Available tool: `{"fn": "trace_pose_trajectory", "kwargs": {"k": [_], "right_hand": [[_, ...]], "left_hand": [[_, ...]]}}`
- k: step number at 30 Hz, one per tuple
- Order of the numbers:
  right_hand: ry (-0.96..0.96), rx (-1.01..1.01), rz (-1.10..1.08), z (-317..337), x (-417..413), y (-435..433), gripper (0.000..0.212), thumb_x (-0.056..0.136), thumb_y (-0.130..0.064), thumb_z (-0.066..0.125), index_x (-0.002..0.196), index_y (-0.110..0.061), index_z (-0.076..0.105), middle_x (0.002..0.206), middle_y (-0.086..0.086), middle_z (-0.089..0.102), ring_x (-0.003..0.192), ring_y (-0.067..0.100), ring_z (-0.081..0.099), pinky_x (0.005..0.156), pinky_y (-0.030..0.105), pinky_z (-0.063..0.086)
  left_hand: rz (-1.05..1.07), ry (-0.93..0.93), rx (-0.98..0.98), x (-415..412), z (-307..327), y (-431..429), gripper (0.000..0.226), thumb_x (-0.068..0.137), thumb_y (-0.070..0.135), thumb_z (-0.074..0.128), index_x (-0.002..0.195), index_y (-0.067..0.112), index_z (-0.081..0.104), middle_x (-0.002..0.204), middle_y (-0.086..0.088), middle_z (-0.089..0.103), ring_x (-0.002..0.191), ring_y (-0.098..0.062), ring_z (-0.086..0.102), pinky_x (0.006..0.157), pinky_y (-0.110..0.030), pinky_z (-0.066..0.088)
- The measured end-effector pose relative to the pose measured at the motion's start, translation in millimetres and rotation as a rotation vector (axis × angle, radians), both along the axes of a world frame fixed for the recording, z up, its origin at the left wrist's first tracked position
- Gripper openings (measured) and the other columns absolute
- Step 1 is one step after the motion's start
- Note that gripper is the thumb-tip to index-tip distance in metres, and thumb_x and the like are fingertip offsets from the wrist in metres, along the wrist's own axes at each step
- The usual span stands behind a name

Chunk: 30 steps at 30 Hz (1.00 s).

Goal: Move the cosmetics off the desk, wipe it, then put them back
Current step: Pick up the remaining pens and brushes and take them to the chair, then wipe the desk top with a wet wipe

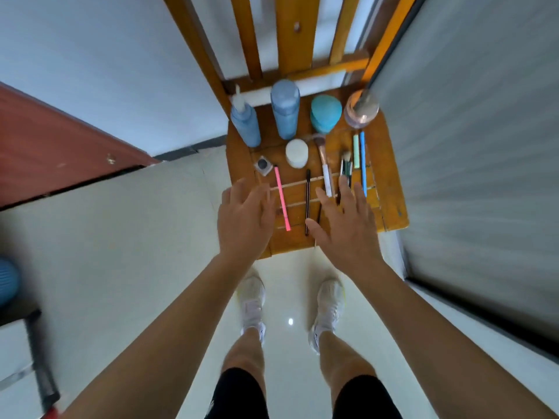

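A wooden chair seat [390,179] carries everything. Between the fingers [262,195] of the left hand [245,220] and those of the right hand [344,229] lie a pink pencil [282,199] and a black pencil [308,201]. Just past the left fingertips sits a small square compact [263,166]. Past the right fingertips lie a large brush [323,163], small brushes [346,166], a green stick [356,151] and a blue pencil [363,163]. Farther out stand a white jar [297,153], a blue pump bottle [245,124], a tall blue bottle [285,110], a teal jar [326,114] and a clear jar [361,111].

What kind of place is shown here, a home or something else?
Probably a home or dormitory room, though this is not certain: cosmetics such as a blue pump bottle stand on a wooden chair seat, over a glossy pale tiled floor, beside a plain white wall.
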State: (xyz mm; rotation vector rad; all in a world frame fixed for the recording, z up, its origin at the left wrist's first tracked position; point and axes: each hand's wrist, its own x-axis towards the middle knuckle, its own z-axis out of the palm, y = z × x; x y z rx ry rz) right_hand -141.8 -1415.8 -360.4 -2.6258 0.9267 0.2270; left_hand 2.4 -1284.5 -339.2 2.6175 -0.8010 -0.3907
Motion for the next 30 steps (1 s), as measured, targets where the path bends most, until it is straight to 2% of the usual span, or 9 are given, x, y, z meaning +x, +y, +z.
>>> {"fn": "trace_pose_trajectory", "kwargs": {"k": [3,5,9,11,14,17,20,24,30], "right_hand": [[-0.112,-0.089,0.038,73,16,-13,0.063,0.101,-0.058,0.04,0.155,-0.026,0.034,0.166,0.014,0.017,0.152,0.041,0.014,0.116,0.062,0.028],[-0.2,-0.138,0.064,125,34,-20,0.061,0.102,-0.055,0.042,0.155,-0.025,0.034,0.165,0.016,0.017,0.152,0.041,0.014,0.117,0.062,0.027],[-0.369,-0.128,0.139,241,75,5,0.06,0.103,-0.053,0.042,0.156,-0.025,0.034,0.166,0.015,0.017,0.153,0.039,0.014,0.12,0.057,0.022],[-0.463,-0.116,0.159,278,99,24,0.06,0.103,-0.05,0.044,0.155,-0.022,0.037,0.165,0.018,0.021,0.152,0.041,0.017,0.119,0.056,0.025],[-0.594,-0.113,0.333,342,156,70,0.06,0.103,-0.05,0.043,0.156,-0.024,0.035,0.164,0.019,0.021,0.152,0.04,0.018,0.118,0.055,0.027],[-0.71,-0.089,0.576,398,213,139,0.057,0.104,-0.049,0.043,0.155,-0.025,0.036,0.165,0.019,0.018,0.153,0.039,0.015,0.12,0.053,0.026],[-0.765,-0.018,0.74,439,257,225,0.056,0.104,-0.049,0.039,0.156,-0.029,0.032,0.166,0.017,0.016,0.154,0.036,0.011,0.121,0.051,0.024],[-0.847,-0.044,0.996,485,301,358,0.055,0.103,-0.048,0.044,0.154,-0.028,0.037,0.165,0.017,0.021,0.152,0.036,0.016,0.12,0.051,0.027],[-0.901,0.014,1.19,519,343,528,0.058,0.102,-0.051,0.04,0.155,-0.028,0.035,0.165,0.017,0.019,0.153,0.036,0.015,0.121,0.05,0.025]], "left_hand": [[-0.025,-0.132,-0.009,10,67,28,0.048,0.104,0.045,0.04,0.147,0.024,0.045,0.16,-0.007,0.031,0.148,-0.03,0.025,0.116,-0.051,0.028],[-0.027,-0.241,-0.017,26,119,42,0.056,0.102,0.048,0.039,0.151,0.021,0.039,0.164,-0.01,0.019,0.152,-0.03,0.014,0.118,-0.054,0.025],[0.037,-0.436,-0.042,57,248,109,0.057,0.102,0.043,0.045,0.152,0.015,0.038,0.162,-0.019,0.021,0.151,-0.036,0.016,0.114,-0.056,0.027],[0.069,-0.531,-0.022,74,295,148,0.058,0.101,0.041,0.046,0.152,0.014,0.038,0.161,-0.021,0.021,0.149,-0.04,0.019,0.113,-0.055,0.028],[0.313,-0.63,0.042,92,375,223,0.061,0.1,0.047,0.039,0.154,0.02,0.031,0.164,-0.016,0.015,0.149,-0.039,0.015,0.112,-0.059,0.025],[0.555,-0.696,0.059,85,435,304,0.062,0.099,0.048,0.038,0.153,0.017,0.033,0.163,-0.017,0.016,0.149,-0.04,0.017,0.112,-0.062,0.026],[0.691,-0.732,0.089,62,463,383,0.063,0.098,0.047,0.04,0.15,0.012,0.039,0.161,-0.022,0.021,0.147,-0.043,0.021,0.112,-0.063,0.028],[0.866,-0.752,0.153,36,485,510,0.064,0.096,0.048,0.038,0.149,0.011,0.042,0.16,-0.023,0.024,0.146,-0.045,0.023,0.111,-0.064,0.029],[1.102,-0.806,0.195,24,511,647,0.063,0.097,0.047,0.038,0.15,0.013,0.04,0.161,-0.019,0.024,0.147,-0.041,0.024,0.112,-0.06,0.028]]}}
